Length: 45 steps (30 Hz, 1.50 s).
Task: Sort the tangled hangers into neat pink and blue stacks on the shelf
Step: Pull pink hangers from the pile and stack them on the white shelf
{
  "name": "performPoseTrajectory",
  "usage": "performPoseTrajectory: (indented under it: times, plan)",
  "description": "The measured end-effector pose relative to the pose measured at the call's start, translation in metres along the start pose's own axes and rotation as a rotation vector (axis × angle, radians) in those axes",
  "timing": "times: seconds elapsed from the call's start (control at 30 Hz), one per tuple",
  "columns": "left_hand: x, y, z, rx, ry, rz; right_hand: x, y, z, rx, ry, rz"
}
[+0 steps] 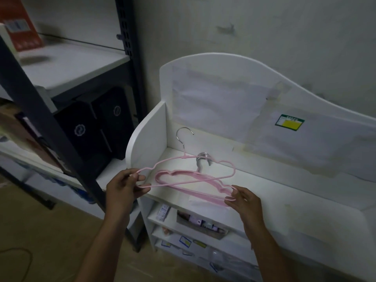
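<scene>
- Left hand (124, 190) low left of centre, fingers curled round the left end of a single pink hanger (189, 169), thumb and fingertips pinching the wire.
- Right hand (243, 200) low right of centre, fingertips pinching the right end of the pink hanger stack (195, 185).
- Single hanger held tilted over the stack, crossing above it; silver hook (183, 137) pointing up and away, in front of the back panel.
- Stack lying flat on the white shelf top (284, 192), near its front left edge; several pink hangers nested together, metal hooks (203, 158) bunched at the far side.
- Cannot tell whether the held hanger touches the stack where the two cross.
- Below the shelf top: open compartments (162, 233) with small boxes, a shallow tray of small items (201, 223), labelled packets lower down.
- Left of the unit: dark metal rack (50, 127), black boxes (95, 131) with round logos on a lower tier, grey board above.
- Floor: brown, a cable loop (18, 259) at lower left.
- Behind the stack: curved white back panel (223, 60) with plastic-wrapped sheets taped on, green-and-yellow label (290, 123) toward the right.
- Far: red box (20, 23) on the rack's upper tier, blurred; scuffed pale wall (264, 27) behind everything.
</scene>
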<state>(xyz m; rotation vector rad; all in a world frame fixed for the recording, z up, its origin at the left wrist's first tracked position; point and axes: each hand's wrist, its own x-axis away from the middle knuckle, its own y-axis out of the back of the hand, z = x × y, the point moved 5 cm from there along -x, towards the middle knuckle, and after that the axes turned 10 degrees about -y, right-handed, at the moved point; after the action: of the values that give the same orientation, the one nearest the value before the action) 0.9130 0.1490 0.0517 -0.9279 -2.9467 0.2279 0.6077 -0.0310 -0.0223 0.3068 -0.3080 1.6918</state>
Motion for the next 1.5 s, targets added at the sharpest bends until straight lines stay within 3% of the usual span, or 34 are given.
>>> performPoseTrajectory:
  times: [0.23,0.43,0.7,0.83,0.93,1.17,1.3,1.5]
  plan:
    - [-0.011,-0.01,0.008,-0.021,0.004,0.024,-0.008,0.006,0.0,0.15,-0.026,-0.088]
    - [-0.023,-0.017,0.025,-0.04,0.02,0.035,-0.011,0.015,0.01,0.479,-0.004,-0.176]
    - [-0.047,-0.033,0.07,-0.184,0.102,0.143,-0.024,0.028,-0.005,0.213,-0.219,-0.087]
    - [-0.054,-0.044,0.075,-0.272,0.107,0.17,-0.023,0.03,-0.002,0.227,-0.215,-0.065]
    - [-0.062,-0.047,0.08,-0.412,0.056,0.206,-0.021,0.028,0.002,0.364,-0.168,-0.074]
    - [-0.064,-0.056,0.076,-1.022,-0.212,0.301,-0.026,0.025,0.004,0.641,-0.096,-0.128]
    - [-0.062,-0.06,0.077,-1.166,-0.331,0.351,-0.028,0.023,0.005,0.763,-0.078,-0.147]
    - [-0.057,-0.067,0.079,-1.255,-0.363,0.377,-0.032,0.014,0.009,0.943,-0.008,-0.154]
